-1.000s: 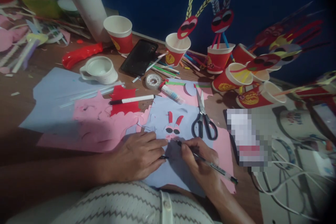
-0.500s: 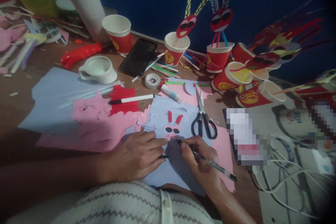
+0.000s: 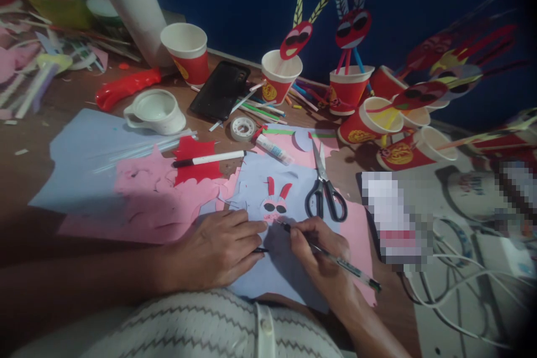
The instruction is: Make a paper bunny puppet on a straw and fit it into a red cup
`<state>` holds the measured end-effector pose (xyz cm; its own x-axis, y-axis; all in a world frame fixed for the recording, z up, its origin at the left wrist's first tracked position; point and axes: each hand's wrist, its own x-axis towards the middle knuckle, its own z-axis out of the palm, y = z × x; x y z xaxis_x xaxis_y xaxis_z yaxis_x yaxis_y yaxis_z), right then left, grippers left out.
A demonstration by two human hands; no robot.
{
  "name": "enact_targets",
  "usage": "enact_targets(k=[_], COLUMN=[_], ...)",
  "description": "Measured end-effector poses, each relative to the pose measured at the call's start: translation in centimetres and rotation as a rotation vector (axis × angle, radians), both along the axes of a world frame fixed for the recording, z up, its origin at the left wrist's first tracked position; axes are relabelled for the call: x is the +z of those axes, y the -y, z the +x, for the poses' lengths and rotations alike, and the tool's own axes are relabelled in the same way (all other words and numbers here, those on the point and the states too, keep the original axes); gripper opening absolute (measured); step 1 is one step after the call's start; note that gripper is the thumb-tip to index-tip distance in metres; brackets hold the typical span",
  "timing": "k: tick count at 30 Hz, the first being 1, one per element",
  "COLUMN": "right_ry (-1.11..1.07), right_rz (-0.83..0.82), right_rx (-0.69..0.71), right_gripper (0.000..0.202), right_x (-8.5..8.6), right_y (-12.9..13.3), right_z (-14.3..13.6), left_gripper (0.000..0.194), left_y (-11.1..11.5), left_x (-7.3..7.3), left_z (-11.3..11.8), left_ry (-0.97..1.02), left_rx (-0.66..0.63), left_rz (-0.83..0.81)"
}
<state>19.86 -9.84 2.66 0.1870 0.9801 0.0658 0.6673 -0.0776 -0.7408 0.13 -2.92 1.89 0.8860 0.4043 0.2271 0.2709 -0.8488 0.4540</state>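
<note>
A small paper face [image 3: 274,207] with red ears and black eyes lies on the light blue paper [image 3: 289,268]. My right hand [image 3: 321,243] is closed round a pen [image 3: 348,265], its tip at the face's lower edge. Left of the face, my left hand [image 3: 229,246] rests on the blue paper, fingers pointing right. A thin dark object [image 3: 262,250] pokes out from between its fingers; most of it is hidden. Black-handled scissors [image 3: 322,190] lie just right of the face.
Pink paper scraps [image 3: 159,196], a marker [image 3: 213,158], a glue stick [image 3: 273,148] and a tape roll [image 3: 243,128] lie around the blue paper. Farther back are a black phone [image 3: 220,89], a white cup [image 3: 154,112] and several red paper cups [image 3: 350,89]. Cables [image 3: 444,291] lie at right.
</note>
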Motion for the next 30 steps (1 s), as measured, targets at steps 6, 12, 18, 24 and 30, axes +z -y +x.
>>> enact_targets(k=[6,12,18,24,30], right_ry=[-0.018,-0.02,-0.021,-0.019,0.001], right_rz=[-0.057,-0.041,-0.069,-0.08,-0.055], right_rx=[-0.014,-0.035,-0.04,-0.04,-0.044], right_gripper=[0.014,0.016,0.016,0.017,0.017], right_x=[0.13,-0.06,-0.25,-0.16,-0.24], right_y=[0.07,0.27,0.42,0.31,0.25], right_z=[0.11,0.34,0.4,0.46,0.54], left_gripper=[0.017,0.017,0.016,0.015,0.016], left_y=[0.04,0.0,0.06,0.02,0.09], left_x=[0.08,0.06,-0.01,-0.16,-0.17], left_z=[-0.03,0.08,-0.03,-0.05,-0.02], left_ry=[-0.005,0.01,0.003,-0.014,-0.016], left_rx=[0.012,0.019,0.016,0.009,0.024], left_rz=[0.009,0.003,0.005,0.002,-0.01])
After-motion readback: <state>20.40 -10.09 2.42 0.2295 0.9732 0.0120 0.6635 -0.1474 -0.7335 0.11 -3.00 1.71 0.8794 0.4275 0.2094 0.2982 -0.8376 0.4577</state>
